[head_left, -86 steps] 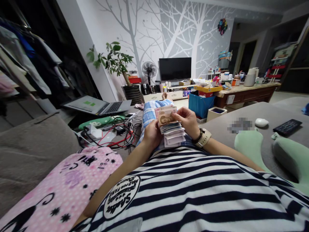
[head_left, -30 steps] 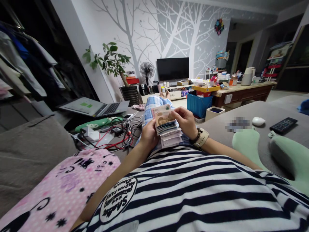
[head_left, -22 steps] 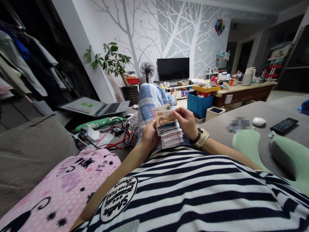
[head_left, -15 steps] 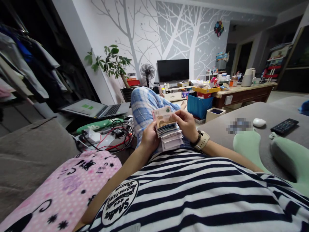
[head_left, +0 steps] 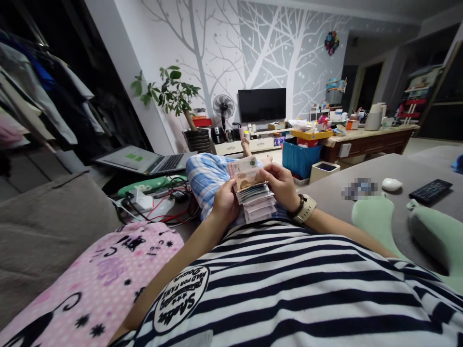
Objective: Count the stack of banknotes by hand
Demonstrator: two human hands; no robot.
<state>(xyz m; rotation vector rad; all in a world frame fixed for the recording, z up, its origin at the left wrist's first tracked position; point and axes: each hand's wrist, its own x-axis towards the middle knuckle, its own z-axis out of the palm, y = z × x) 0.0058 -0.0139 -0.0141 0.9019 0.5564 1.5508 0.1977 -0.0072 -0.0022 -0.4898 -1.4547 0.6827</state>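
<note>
A thick wad of banknotes (head_left: 255,200) is held over my lap, its many edges fanned downward toward my shirt. My left hand (head_left: 224,201) grips the wad's left side, thumb pressed on the front. On the right, my right hand (head_left: 280,185) pinches the upper right edge of the front notes with thumb and forefinger. The topmost note (head_left: 243,167) is pale pinkish with brown and a green patch, standing up above the folded-over edges. A beige watch (head_left: 306,209) and a dark bracelet circle my right wrist.
An open laptop (head_left: 144,163) and tangled cables (head_left: 170,205) lie to the left, beside a pink blanket (head_left: 112,270). On the grey sofa at right are a white mouse (head_left: 391,184), a black remote (head_left: 430,191) and a green pillow (head_left: 373,217). A cluttered table (head_left: 379,139) stands farther off.
My raised knee has lowered and leaned left, uncovering a bare foot and items by the cabinet. Both hands keep hold of the banknotes in nearly the same pose.
</note>
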